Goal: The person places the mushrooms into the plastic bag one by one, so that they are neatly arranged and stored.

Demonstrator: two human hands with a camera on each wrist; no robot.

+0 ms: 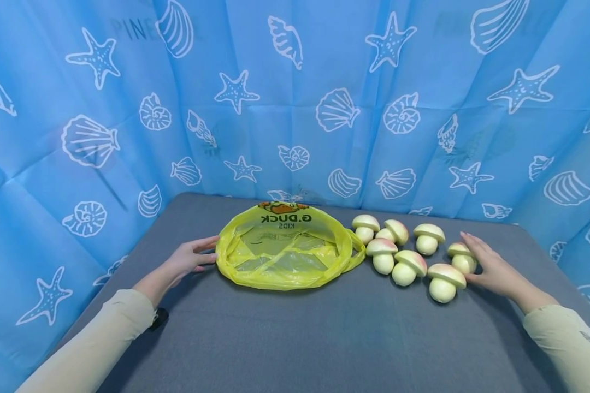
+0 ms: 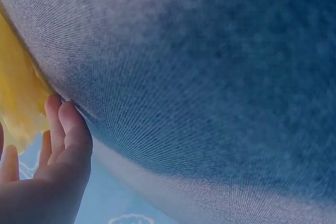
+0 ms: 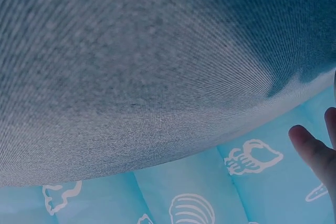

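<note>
A yellow plastic bag [image 1: 285, 275] printed "G.DUCK KIDS" lies with its mouth spread wide on the grey table. My left hand [image 1: 189, 260] is at the bag's left rim, fingers extended; in the left wrist view the fingertips [image 2: 68, 109] are right beside the yellow plastic [image 2: 18, 77]. Several pale mushroom-shaped pieces [image 1: 407, 267] with pink-tinged caps stand or lean in a cluster right of the bag. My right hand [image 1: 494, 270] is spread beside the rightmost mushroom piece [image 1: 463, 259], thumb near the front one [image 1: 444, 284]. Only some fingers [image 3: 315, 153] show in the right wrist view.
The grey table [image 1: 324, 338] reaches back to a blue curtain [image 1: 295, 82] with white shell and starfish prints, which encloses the back and both sides. A small black object [image 1: 159, 318] is by the left sleeve [image 1: 123, 316]. The bag's handle loop [image 1: 358, 254] reaches close to the nearest mushroom pieces.
</note>
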